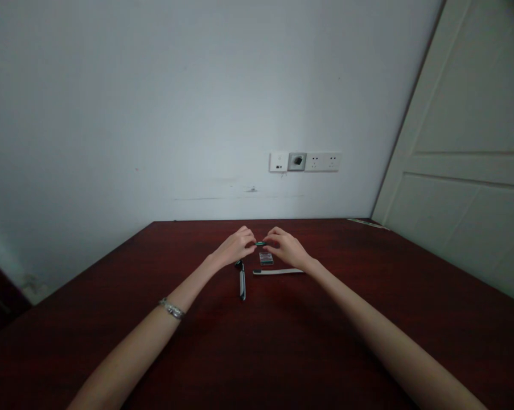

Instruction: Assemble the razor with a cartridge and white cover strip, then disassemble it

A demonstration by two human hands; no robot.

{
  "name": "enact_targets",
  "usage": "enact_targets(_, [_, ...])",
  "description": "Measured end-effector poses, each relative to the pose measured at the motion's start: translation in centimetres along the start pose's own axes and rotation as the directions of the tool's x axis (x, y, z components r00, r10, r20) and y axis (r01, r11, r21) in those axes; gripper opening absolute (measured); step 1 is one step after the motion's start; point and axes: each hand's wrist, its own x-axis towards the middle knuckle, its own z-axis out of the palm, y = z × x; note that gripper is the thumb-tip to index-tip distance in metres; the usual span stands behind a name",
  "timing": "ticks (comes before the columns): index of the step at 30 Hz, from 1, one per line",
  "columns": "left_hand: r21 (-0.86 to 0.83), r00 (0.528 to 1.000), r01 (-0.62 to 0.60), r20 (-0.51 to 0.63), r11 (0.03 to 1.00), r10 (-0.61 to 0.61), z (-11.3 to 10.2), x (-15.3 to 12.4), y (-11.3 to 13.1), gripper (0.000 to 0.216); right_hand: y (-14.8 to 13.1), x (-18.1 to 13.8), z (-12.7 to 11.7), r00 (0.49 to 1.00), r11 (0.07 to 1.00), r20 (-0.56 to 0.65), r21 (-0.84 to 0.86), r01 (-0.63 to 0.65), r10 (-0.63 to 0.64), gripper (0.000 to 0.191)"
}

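My left hand and my right hand meet near the far part of the table, fingers pinched. Between their fingertips is a small thin green piece, too small to tell its kind; both hands seem to hold an end of it. Just below it on the table lies a small clear flat case. Nearer me, a pale flat strip with a dark end lies crosswise, its right end by my right wrist. Under my left hand, a slim grey-and-black handled thing points toward me, its black head partly by the hand.
The dark red table reaches back to a white wall with socket plates. A pale panelled door leans in at the right. A thin flat strip lies at the table's far right corner.
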Motion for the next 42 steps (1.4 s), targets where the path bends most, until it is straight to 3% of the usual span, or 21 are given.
enact_targets(10, [-0.008,1.000,-0.007,-0.007,1.000,0.007,-0.1,0.1,0.3,0.015,0.2,-0.2,0.1,1.000,1.000,-0.024,0.020,0.010,-0.010,0.021])
enact_targets(16, [-0.010,0.998,0.059,0.026,0.998,-0.058,0.4,-0.2,-0.2,0.022,1.5,0.0,0.9,1.000,0.995,-0.024,0.097,0.010,-0.007,0.020])
enact_targets(19, [0.016,0.991,0.129,0.024,0.992,-0.129,0.5,-0.7,-0.9,0.032,2.9,0.1,1.3,1.000,0.990,0.016,0.139,-0.017,0.015,0.019])
enact_targets(26, [0.057,0.976,0.206,0.056,0.977,-0.209,0.7,-1.7,-2.3,0.031,5.4,0.7,2.7,0.982,0.978,0.174,0.181,-0.106,0.074,0.014])
enact_targets(42, [0.075,0.973,0.192,0.119,0.978,-0.200,1.4,-2.1,-2.7,0.029,6.0,1.0,4.0,0.974,0.985,0.216,0.146,-0.094,0.061,0.020])
